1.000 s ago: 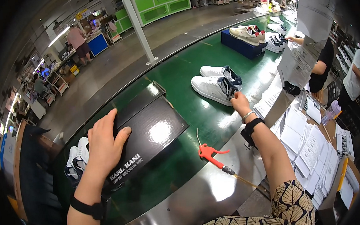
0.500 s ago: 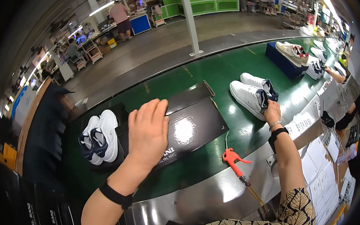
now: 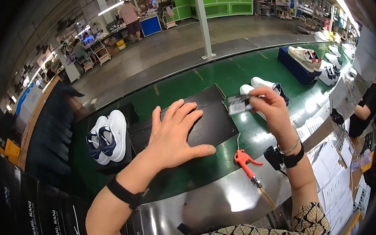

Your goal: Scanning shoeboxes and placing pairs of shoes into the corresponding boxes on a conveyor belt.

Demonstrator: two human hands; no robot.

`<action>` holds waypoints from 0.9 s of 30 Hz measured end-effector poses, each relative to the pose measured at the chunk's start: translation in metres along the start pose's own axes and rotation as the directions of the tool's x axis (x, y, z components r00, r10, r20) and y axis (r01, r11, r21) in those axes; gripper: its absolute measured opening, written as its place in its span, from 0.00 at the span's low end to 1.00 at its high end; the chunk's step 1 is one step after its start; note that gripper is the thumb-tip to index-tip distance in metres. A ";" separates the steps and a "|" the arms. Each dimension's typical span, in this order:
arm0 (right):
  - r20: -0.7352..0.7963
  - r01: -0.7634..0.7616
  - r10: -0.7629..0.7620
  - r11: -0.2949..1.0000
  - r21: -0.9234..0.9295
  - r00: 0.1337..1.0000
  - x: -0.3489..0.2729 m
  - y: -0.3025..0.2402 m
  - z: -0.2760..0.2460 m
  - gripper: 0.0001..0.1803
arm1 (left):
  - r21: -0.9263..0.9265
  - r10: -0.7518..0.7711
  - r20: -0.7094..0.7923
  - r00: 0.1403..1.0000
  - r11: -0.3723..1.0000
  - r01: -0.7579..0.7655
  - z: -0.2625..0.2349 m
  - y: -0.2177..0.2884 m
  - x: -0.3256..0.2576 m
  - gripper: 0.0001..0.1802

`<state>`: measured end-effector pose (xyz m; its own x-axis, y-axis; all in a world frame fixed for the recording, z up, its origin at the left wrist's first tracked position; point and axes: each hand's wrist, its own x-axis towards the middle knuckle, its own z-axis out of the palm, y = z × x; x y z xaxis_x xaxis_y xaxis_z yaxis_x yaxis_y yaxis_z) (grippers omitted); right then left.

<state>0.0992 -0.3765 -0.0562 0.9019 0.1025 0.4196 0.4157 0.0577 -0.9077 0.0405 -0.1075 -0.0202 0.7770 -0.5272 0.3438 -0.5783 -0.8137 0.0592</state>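
A black shoebox (image 3: 212, 124) with its lid on lies on the green conveyor belt (image 3: 232, 71). My left hand (image 3: 176, 135) is spread over the top of the box, fingers apart, holding nothing. Between thumb and fingertips my right hand (image 3: 271, 108) pinches a small black-and-white tag (image 3: 239, 105), blurred, just past the right end of the box. Behind that hand, partly covered by it, stands a pair of white sneakers (image 3: 263, 83) with navy collars. Left of the box, a similar pair of white sneakers (image 3: 111, 137) rests on a dark surface.
A red air blow gun (image 3: 243, 159) lies near the belt's metal edge, its hose running toward me. Farther right are cream sneakers (image 3: 302, 58) on a blue box (image 3: 294, 68). Paper stacks (image 3: 332, 186) lie at the right, black shoeboxes (image 3: 43, 217) at the lower left.
My right hand has moved from the right-hand sneakers toward the box and now holds the tag in view. My left hand has turned and spread flat over the box.
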 end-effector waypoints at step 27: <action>0.261 -0.152 0.229 0.947 -0.283 0.938 -0.019 -0.016 0.048 0.23 | -0.240 -0.207 -0.141 0.968 0.956 0.169 0.014 0.012 -0.008 0.11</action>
<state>0.0693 -0.3314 -0.0491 0.9104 0.3685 0.1883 0.2895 -0.2422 -0.9260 0.0307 -0.1164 -0.0352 0.8367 -0.3075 0.4532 -0.4810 -0.8084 0.3394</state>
